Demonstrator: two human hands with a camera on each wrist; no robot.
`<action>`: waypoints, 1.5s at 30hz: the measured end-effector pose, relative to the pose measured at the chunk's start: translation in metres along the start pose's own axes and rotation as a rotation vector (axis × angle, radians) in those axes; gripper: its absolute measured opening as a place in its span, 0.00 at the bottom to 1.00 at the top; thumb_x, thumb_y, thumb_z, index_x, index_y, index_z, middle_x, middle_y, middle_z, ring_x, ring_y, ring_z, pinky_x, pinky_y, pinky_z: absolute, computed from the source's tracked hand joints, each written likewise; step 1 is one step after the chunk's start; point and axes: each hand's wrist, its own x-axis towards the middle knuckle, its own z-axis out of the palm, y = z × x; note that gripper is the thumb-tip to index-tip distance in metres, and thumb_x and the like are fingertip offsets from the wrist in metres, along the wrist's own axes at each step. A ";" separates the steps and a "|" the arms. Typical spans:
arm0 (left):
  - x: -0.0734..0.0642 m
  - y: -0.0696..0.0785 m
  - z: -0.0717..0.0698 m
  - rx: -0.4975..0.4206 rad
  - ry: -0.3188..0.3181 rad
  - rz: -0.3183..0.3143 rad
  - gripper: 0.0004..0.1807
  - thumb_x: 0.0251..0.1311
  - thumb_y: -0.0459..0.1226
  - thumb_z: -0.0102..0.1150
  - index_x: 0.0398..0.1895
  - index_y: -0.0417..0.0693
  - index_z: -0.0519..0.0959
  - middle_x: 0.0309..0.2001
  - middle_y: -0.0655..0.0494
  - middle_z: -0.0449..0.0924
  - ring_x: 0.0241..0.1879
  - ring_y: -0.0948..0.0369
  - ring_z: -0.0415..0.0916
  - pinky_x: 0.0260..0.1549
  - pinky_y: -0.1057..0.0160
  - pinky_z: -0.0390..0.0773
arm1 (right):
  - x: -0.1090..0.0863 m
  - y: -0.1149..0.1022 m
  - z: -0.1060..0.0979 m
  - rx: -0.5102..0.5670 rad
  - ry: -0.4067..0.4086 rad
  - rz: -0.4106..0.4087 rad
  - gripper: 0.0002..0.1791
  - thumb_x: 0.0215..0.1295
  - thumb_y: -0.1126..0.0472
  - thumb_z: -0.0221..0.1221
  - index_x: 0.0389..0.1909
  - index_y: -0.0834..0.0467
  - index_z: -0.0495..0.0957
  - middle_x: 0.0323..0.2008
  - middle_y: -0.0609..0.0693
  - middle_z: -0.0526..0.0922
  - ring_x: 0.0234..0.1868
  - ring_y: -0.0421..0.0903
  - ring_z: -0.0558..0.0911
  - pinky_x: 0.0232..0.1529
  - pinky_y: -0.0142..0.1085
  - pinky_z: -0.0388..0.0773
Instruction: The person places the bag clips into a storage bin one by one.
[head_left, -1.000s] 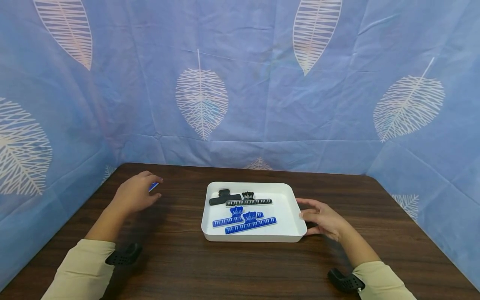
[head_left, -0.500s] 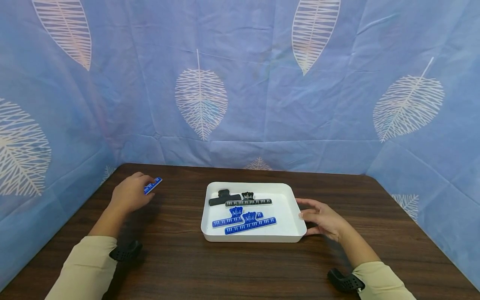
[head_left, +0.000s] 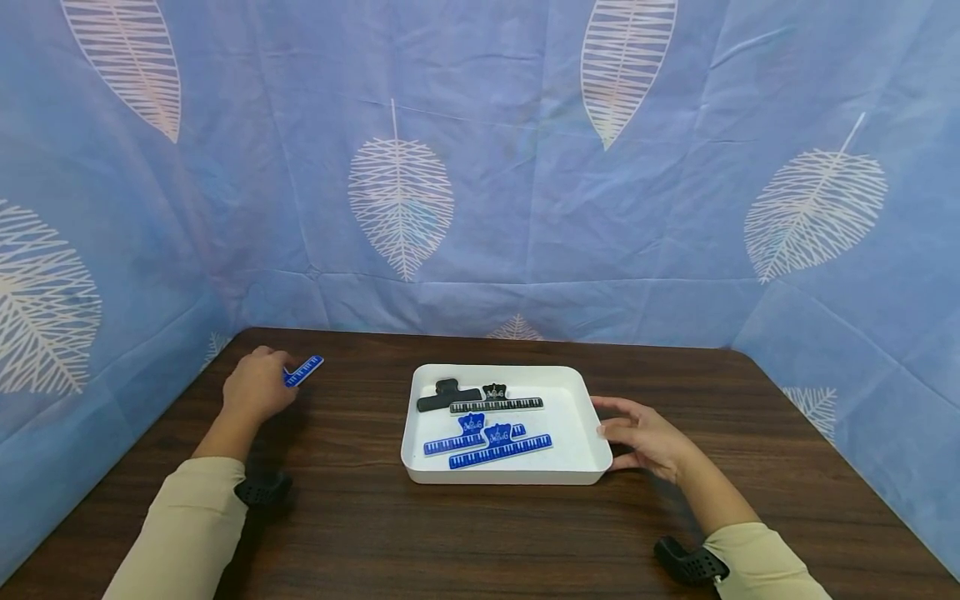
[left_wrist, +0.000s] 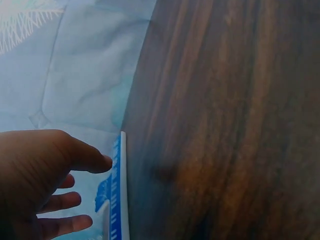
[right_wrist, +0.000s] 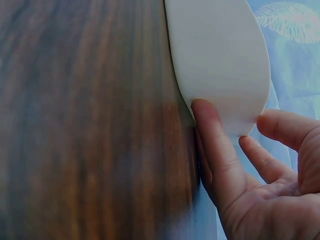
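Observation:
Far left on the table, my left hand is beside a blue clip printed with white piano keys. In the left wrist view one fingertip comes up to the clip's strip, while the other fingers are extended and hold nothing. A white tray contains two blue clips of the same kind, the nearer one overlapping the other. Behind them lie a plain black clip and a black piano-key clip. My right hand touches the tray's right end with spread fingers.
All of this stands on a dark brown wooden table. A blue cloth with white leaf prints hangs round the back and both sides. Each wrist carries a black band below a beige sleeve.
My left hand has drawn back to the left and toward me, uncovering more of the blue clip, whose visible end stays put. The right hand and tray keep their places.

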 end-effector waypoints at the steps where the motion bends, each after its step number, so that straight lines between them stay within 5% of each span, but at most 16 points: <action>1: 0.001 -0.001 0.002 -0.002 0.006 -0.012 0.25 0.48 0.35 0.70 0.50 0.33 0.78 0.51 0.29 0.70 0.47 0.37 0.71 0.40 0.37 0.75 | 0.000 0.000 0.000 -0.004 -0.001 -0.001 0.40 0.68 0.65 0.58 0.75 0.65 0.49 0.54 0.63 0.77 0.45 0.55 0.84 0.41 0.51 0.82; 5: 0.003 -0.004 0.004 -0.004 0.004 -0.043 0.26 0.48 0.35 0.69 0.52 0.32 0.77 0.51 0.28 0.70 0.47 0.36 0.71 0.42 0.38 0.74 | 0.001 0.001 -0.001 -0.008 -0.002 -0.001 0.40 0.68 0.65 0.58 0.75 0.65 0.48 0.53 0.62 0.77 0.45 0.55 0.83 0.40 0.50 0.82; 12: 0.006 -0.007 0.001 -0.019 -0.140 -0.091 0.33 0.50 0.36 0.67 0.59 0.29 0.70 0.50 0.27 0.71 0.45 0.38 0.72 0.44 0.39 0.74 | 0.000 0.001 -0.001 -0.004 -0.011 -0.006 0.40 0.69 0.65 0.57 0.75 0.65 0.47 0.53 0.61 0.78 0.46 0.54 0.83 0.40 0.50 0.82; 17: 0.012 -0.009 0.000 -0.037 -0.185 -0.108 0.31 0.51 0.35 0.65 0.59 0.29 0.71 0.50 0.29 0.74 0.45 0.39 0.74 0.42 0.39 0.74 | -0.001 -0.001 0.000 -0.003 -0.015 -0.014 0.40 0.68 0.64 0.58 0.75 0.65 0.48 0.54 0.62 0.78 0.45 0.54 0.83 0.40 0.49 0.83; 28: 0.017 -0.011 0.000 -0.015 -0.198 -0.091 0.24 0.49 0.36 0.70 0.47 0.28 0.78 0.42 0.32 0.79 0.38 0.43 0.76 0.40 0.42 0.76 | -0.001 -0.001 0.000 0.007 -0.014 -0.005 0.40 0.68 0.65 0.58 0.75 0.65 0.48 0.54 0.62 0.77 0.46 0.54 0.83 0.40 0.50 0.82; 45: 0.013 -0.011 0.001 0.004 -0.202 -0.020 0.24 0.47 0.35 0.72 0.47 0.29 0.79 0.40 0.35 0.80 0.36 0.45 0.77 0.38 0.43 0.77 | -0.001 -0.001 -0.001 -0.007 -0.022 -0.006 0.40 0.68 0.64 0.58 0.75 0.65 0.48 0.52 0.61 0.78 0.46 0.54 0.83 0.41 0.50 0.82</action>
